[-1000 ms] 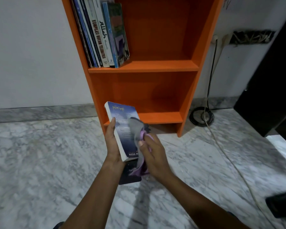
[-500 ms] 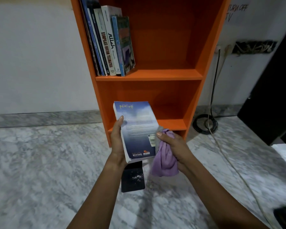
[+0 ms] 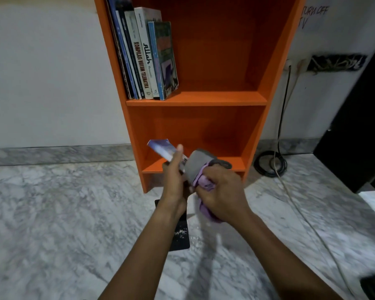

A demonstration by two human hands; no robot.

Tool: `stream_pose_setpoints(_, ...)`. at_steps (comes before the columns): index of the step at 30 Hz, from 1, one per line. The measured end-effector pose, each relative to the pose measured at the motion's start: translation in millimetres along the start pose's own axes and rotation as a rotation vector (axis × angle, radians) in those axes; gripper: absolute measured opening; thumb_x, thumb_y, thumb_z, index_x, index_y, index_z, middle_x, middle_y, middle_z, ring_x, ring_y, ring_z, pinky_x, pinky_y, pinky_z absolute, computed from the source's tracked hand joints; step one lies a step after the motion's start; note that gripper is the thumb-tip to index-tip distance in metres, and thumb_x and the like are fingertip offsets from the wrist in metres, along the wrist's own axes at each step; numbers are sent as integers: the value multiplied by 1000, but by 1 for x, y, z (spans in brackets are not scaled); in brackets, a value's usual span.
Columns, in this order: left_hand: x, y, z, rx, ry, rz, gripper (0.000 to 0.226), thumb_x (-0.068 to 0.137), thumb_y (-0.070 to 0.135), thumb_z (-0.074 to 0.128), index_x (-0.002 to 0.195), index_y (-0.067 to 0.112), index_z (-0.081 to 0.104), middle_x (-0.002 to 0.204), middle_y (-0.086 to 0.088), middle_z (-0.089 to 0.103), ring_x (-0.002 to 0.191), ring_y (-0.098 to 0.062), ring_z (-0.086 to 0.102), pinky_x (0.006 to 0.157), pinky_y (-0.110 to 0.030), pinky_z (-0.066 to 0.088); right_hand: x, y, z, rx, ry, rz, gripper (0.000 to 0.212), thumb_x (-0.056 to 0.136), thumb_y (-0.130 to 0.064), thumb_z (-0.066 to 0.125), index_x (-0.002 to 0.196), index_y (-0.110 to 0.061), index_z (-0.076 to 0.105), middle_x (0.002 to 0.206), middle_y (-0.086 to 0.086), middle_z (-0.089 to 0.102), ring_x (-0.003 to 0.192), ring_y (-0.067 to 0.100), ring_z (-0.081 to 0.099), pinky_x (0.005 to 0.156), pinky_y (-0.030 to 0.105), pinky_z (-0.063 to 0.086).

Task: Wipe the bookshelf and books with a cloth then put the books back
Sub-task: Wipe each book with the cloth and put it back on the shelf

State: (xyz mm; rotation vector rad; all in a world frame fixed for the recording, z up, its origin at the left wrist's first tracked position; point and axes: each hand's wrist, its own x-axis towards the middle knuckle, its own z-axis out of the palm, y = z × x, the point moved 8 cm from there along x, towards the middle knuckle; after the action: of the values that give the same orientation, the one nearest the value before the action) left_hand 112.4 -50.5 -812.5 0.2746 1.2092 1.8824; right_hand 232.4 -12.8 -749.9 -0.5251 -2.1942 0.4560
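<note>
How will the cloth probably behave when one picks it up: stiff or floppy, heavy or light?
Probably floppy: the cloth bunches in the right hand and drapes over the book. Likely light: it looks thin, and a loose end hangs below the hand. Probably not fragile: it takes crumpling.

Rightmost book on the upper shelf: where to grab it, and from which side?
Pinch the green book across its upper spine, coming from the front-right: its right cover faces bare shelf, while other books crowd its left.
</note>
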Motion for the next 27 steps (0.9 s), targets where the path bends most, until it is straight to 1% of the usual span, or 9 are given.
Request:
stream_pose_setpoints(2,-3,2,-1,-112,-42,-30,69,95,61,51,117,-3,66,107,-23,73,89,-31,73,73,-37,61,-7,-3,15,-54,-83,-31,13,76,-27,70,77,-25,58,84,-3,60,80,23,56,62,34,45)
stream_pose_setpoints(5,-6,-7,-2,-264,-114,-108,72,103,56,37,103,-6,73,100,-23,74,84,-30,75,69,-34,62,-11,4,30,14,-164,26,15,86,-33,67,99,-25,66,111,-6,63,103,23,53,80,39,49)
stream_pose_setpoints(7,-8,-12,1,-283,-153,-118,73,104,55,36,95,-3,78,101,-24,75,89,-31,76,74,-36,63,-11,7,35,57,-172,46,15,94,-38,59,89,-24,60,107,-6,58,103,22,51,88,41,47)
stream_pose_setpoints(9,-11,-13,5,-237,-180,-101,64,104,52,38,115,-1,73,119,-23,71,108,-33,71,92,-41,58,-11,18,39,106,-185,114,25,100,-45,48,85,-26,53,101,-9,51,101,19,50,89,44,46)
stream_pose_setpoints(12,-16,-18,10,-137,-205,-91,55,104,46,42,133,3,61,131,-20,66,122,-33,64,105,-43,49,-9,34,38,136,-160,197,37,101,-52,41,106,-21,61,116,-7,53,111,19,52,94,46,47)
stream_pose_setpoints(17,-21,-30,24,-55,-310,-168,53,104,42,40,141,7,56,137,-16,63,130,-30,59,114,-44,41,8,45,13,73,-7,224,36,101,-47,45,94,-15,59,101,0,54,94,19,53,81,42,47)
stream_pose_setpoints(21,-30,-36,32,9,-382,-206,47,104,41,39,132,11,62,131,-16,67,120,-30,66,104,-42,50,19,48,-8,98,75,248,28,101,-43,50,97,-18,62,99,1,60,89,18,57,76,38,48)
stream_pose_setpoints(24,-33,-34,31,21,-394,-203,42,96,37,49,122,9,67,118,-16,73,104,-30,72,94,-41,56,24,69,-13,231,78,372,35,97,-50,54,100,-17,67,96,-1,72,92,18,65,83,42,51)
stream_pose_setpoints(27,-29,-27,24,-4,-368,-189,47,90,40,54,121,7,67,118,-17,73,103,-32,72,97,-44,54,18,97,-12,559,50,634,25,96,-36,66,76,-21,65,72,-7,68,73,12,63,73,33,51)
